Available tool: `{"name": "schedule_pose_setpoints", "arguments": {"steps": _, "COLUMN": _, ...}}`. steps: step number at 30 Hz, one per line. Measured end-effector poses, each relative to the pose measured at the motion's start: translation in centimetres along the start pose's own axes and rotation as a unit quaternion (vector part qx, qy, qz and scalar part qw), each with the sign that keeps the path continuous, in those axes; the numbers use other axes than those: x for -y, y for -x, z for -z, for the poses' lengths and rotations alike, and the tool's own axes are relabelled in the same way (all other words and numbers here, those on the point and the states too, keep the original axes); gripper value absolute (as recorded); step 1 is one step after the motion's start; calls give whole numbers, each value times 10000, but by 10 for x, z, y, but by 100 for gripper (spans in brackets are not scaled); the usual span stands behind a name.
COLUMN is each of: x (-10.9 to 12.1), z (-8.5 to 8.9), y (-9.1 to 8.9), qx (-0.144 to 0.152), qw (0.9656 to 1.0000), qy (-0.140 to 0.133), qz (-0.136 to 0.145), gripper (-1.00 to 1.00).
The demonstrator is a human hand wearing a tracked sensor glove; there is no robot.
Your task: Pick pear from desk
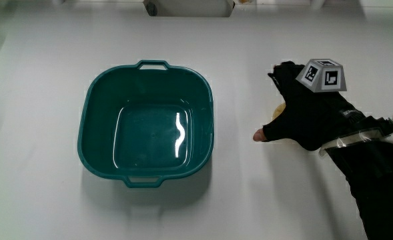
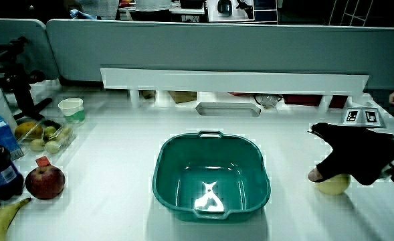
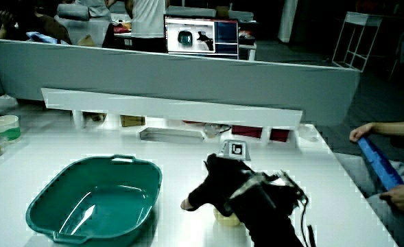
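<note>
Plainly, no writing shows; the hand (image 1: 303, 117) covers the pear (image 2: 334, 184).

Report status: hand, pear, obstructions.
Hand down over pear on the table, fingers draped on it; grasp unconfirmed. Pear mostly hidden beneath. Teal basin sits apart beside it, empty, not in the way.

Hand (image 1: 309, 117) over pear (image 2: 334, 184), beside basin (image 1: 146, 123); pear on table (image 1: 43, 200).
</note>
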Motion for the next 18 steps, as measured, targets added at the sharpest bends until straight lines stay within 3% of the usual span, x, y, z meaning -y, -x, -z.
{"name": "schedule_pose_setpoints", "arguments": {"steps": 6, "x": -18, "z": 9, "y": -22, "qx": -89, "qw": 9990, "qy": 179, "qz": 390, "gripper": 0}}
{"name": "schedule_pose_setpoints", "arguments": {"steps": 8, "x": -23, "z": 12, "y": -27, "qx": -141, "qw": 9987, "qy": 261, "qz": 403, "gripper": 0}}
{"name": "schedule_pose_setpoints", "arguments": {"steps": 18, "x": -40, "z": 28, "y": -54, "qx": -162, "qw": 9943, "qy": 581, "qz": 876, "gripper": 0}}
